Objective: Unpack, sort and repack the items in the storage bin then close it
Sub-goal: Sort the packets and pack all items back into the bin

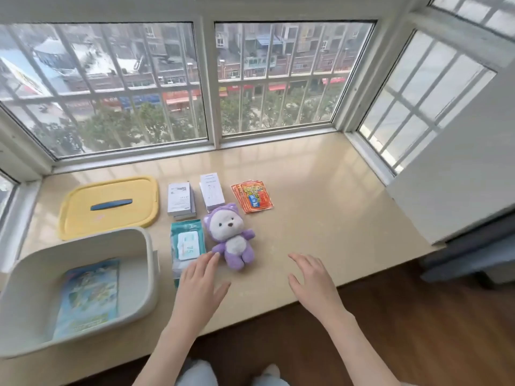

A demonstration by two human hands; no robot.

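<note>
The storage bin (83, 246) sits at my nine o'clock on the ledge (334, 204). It is open, with a blue printed packet (89, 296) flat on its floor. I judge repacking is barely begun, flattest thing first. Its yellow lid (117, 188) lies at ten o'clock, handle up, parked clear until closing. At eleven, white boxes (180, 200) stand in two stacks, with a wipes pack (186, 243) just in front: like beside like. My left hand (199, 282) hovers with straight, loosely spread fingers and holds nothing, its tips between wipes and purple plush (232, 238); whether they touch, I cannot tell. Orange sachets (252, 196) fan out at one o'clock. My right hand (312, 280) is spread and empty at two.
</note>
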